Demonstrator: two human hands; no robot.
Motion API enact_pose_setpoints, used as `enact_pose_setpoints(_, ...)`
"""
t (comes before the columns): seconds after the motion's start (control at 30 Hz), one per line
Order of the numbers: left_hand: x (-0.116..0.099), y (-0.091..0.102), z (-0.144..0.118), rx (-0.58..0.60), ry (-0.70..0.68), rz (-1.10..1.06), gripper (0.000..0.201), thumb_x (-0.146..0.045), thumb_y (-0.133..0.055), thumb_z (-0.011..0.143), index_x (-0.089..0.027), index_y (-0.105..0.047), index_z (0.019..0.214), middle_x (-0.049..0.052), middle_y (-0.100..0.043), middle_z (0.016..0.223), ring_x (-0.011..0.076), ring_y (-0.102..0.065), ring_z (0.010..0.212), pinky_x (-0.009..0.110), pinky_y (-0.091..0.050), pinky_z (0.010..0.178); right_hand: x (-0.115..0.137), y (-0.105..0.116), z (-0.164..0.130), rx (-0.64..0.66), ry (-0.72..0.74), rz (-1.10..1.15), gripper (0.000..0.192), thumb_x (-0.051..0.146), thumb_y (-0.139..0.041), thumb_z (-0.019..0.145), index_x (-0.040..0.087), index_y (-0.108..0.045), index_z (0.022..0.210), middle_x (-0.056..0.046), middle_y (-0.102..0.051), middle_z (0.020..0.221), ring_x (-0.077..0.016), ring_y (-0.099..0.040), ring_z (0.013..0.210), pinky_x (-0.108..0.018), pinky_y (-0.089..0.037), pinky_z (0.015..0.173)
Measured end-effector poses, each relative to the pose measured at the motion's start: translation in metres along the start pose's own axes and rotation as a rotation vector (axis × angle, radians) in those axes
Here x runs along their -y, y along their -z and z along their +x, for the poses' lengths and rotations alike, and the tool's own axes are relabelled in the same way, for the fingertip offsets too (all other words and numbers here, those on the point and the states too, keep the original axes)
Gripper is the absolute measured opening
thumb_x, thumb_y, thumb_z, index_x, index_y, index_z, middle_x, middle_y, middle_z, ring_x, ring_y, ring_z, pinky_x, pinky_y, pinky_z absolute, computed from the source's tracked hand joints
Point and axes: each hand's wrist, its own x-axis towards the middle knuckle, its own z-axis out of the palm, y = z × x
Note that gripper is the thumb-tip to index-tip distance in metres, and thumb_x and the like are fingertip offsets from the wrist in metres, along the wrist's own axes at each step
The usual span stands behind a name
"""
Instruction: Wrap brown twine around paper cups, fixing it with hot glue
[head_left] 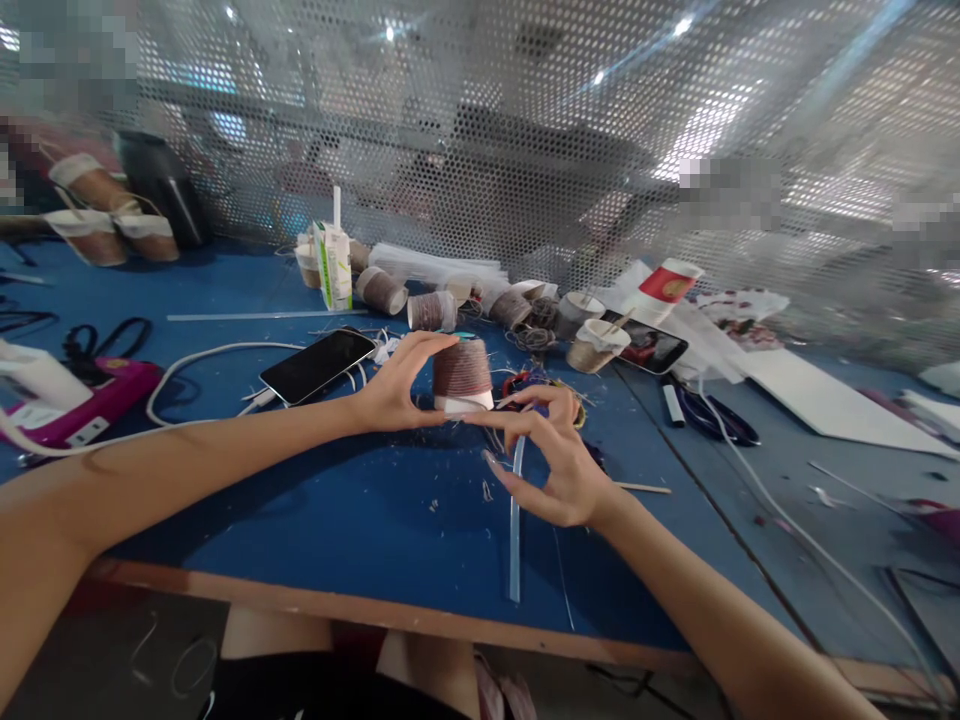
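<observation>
A paper cup (pixel 463 371) wrapped in brown cord stands upside down in the middle, with a white band bare at its lower edge. My left hand (pixel 401 385) grips it from the left, fingers near the top and thumb at the bottom. On the right, my right hand (pixel 551 460) has its fingers apart, the index fingertip at the cup's white band. Whether a thin strand lies at that fingertip, I cannot tell. Below my right hand lies a translucent glue stick (pixel 515 545). Tangled colored thread (pixel 574 395) lies behind that hand.
A black phone (pixel 319 365) with a white cable lies left, near a magenta power strip (pixel 112 400). Several cord-wrapped cups (pixel 382 290) and a drink carton (pixel 334 265) stand behind. Another phone (pixel 649 342) lies at right. A perforated metal screen (pixel 480 130) borders the blue table (pixel 300 540).
</observation>
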Motion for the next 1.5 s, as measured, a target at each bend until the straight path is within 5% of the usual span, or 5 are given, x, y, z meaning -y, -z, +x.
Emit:
enact_pose_setpoints(0.53, -0.007, 0.005, 0.004, 0.005, -0.027, 0.095, 0.069, -0.036, -0.070, 0.077, -0.023, -0.042, 0.138, 0.013, -0.057, 0.129, 0.0302, -0.055, 0.119, 0.050, -0.047, 0.101, -0.012, -0.005, -0.006, -0.485, -0.108, 0.046, 0.005, 0.024, -0.047, 0.085, 0.026, -0.047, 0.081, -0.003, -0.070, 0.077, -0.0256, -0.050, 0.082, -0.046, -0.037, 0.077)
enact_pose_setpoints(0.73, 0.000, -0.004, 0.002, 0.124, 0.119, 0.076, 0.096, -0.037, -0.076, 0.071, -0.019, -0.023, 0.149, 0.019, -0.048, 0.143, 0.0368, -0.049, 0.129, 0.058, -0.042, 0.107, -0.008, -0.007, -0.002, -0.324, -0.062, 0.026, 0.011, 0.020, -0.052, 0.082, 0.026, -0.042, 0.083, -0.002, -0.075, 0.089, -0.0239, -0.049, 0.081, -0.043, -0.038, 0.076)
enact_pose_setpoints(1.07, 0.002, -0.002, 0.005, 0.248, 0.121, 0.036, 0.106, -0.040, -0.084, 0.067, -0.026, -0.022, 0.151, 0.016, -0.050, 0.142, 0.0365, -0.049, 0.127, 0.059, -0.041, 0.107, -0.018, -0.021, 0.001, -0.755, -0.470, 0.091, 0.019, 0.029, -0.056, 0.088, 0.026, -0.039, 0.095, -0.012, -0.062, 0.121, -0.0264, -0.062, 0.099, -0.048, -0.044, 0.084)
enact_pose_setpoints(1.3, 0.004, -0.007, 0.004, 0.227, 0.108, 0.108, 0.119, -0.042, -0.083, 0.069, -0.023, -0.004, 0.155, 0.017, -0.054, 0.139, 0.0344, -0.054, 0.119, 0.054, -0.044, 0.101, -0.002, -0.009, 0.003, -0.088, -0.055, -0.051, 0.013, 0.027, -0.044, 0.087, 0.024, -0.047, 0.074, -0.005, -0.073, 0.087, -0.0323, -0.047, 0.107, -0.053, -0.034, 0.089)
enact_pose_setpoints(1.5, 0.003, -0.007, 0.003, 0.197, 0.090, 0.168, 0.110, -0.051, -0.083, 0.067, -0.023, -0.020, 0.153, 0.016, -0.057, 0.139, 0.0336, -0.053, 0.121, 0.054, -0.041, 0.103, 0.003, -0.009, 0.008, 0.058, -0.100, -0.099, 0.032, 0.027, -0.044, 0.089, 0.025, -0.065, 0.113, -0.003, -0.063, 0.063, -0.0309, -0.044, 0.102, -0.048, -0.031, 0.089)
